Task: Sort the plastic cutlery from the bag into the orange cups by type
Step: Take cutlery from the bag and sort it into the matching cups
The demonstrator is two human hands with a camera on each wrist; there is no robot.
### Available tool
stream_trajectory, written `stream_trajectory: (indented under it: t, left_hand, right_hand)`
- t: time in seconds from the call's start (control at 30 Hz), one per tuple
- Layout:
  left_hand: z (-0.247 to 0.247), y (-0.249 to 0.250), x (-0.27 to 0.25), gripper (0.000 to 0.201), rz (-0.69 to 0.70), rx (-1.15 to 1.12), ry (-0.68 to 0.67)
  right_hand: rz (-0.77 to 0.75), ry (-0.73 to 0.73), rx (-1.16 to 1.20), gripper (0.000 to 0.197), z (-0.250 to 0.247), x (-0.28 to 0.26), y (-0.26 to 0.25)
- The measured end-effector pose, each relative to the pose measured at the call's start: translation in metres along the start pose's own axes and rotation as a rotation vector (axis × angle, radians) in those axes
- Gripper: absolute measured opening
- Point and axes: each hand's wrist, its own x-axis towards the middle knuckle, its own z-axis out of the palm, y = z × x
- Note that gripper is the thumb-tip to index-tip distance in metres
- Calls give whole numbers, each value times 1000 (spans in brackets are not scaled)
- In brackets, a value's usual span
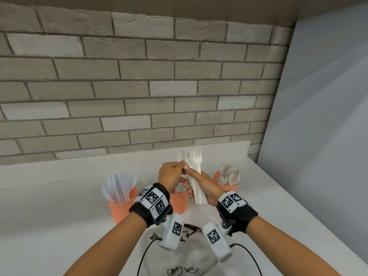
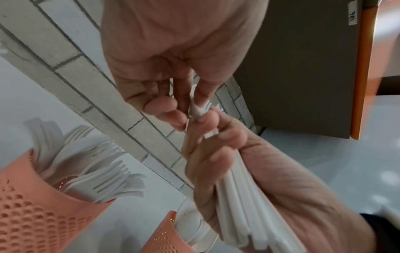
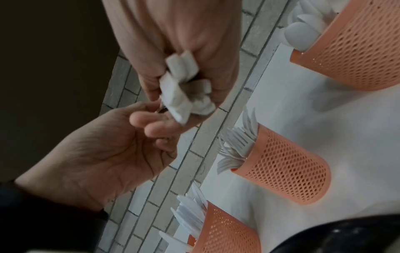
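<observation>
My right hand grips a bundle of white plastic forks by the handles, tines up, above the middle cup. In the right wrist view the handle ends stick out of that fist. My left hand pinches one fork near its neck, at the left side of the bundle. Three orange mesh cups stand on the counter: the left cup holds knives, the middle cup holds forks, the right cup holds spoons. The clear plastic bag lies under my wrists.
A grey brick wall backs the white counter. A pale panel closes the right side, and the counter's edge runs diagonally at the right. Cables from the wrist cameras hang over the bag.
</observation>
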Motion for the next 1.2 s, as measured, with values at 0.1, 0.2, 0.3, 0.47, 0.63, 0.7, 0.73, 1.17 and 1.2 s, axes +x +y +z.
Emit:
stream_trajectory:
  t: [0.1, 0.2, 0.3, 0.47, 0.63, 0.7, 0.73, 1.17, 1.2]
  left_hand:
    - [2, 2, -1, 30, 23, 55, 27]
    - [2, 4, 1, 30, 31, 62, 85]
    - [0, 4, 7, 31, 50, -1, 172]
    - [-8, 10, 13, 24, 34, -331, 225]
    - [-4, 10, 11, 13, 29, -267, 178]
    - [-2, 10, 8, 11, -26, -215, 109]
    - [-1, 11, 5, 15, -62, -200, 59]
    - [12, 12, -2, 17, -239, -199, -60]
    - [13, 12, -2, 18, -217, -202, -38]
  right_hand:
    - [27, 4, 46, 30, -3, -2, -2]
    - [38, 0, 74, 41, -5, -2, -5]
    - [44, -14, 82, 46, -9, -3, -7]
    - [70, 4, 69, 41, -15, -1, -5]
    - [40, 26, 42, 19, -13, -1, -8]
    - [31, 42, 49, 18, -13, 0, -8]
    - [24, 41, 48, 18, -13, 1, -8]
    - [-37, -45, -49, 20, -13, -4, -4]
    - [-38, -34, -29, 23, -13, -4, -3]
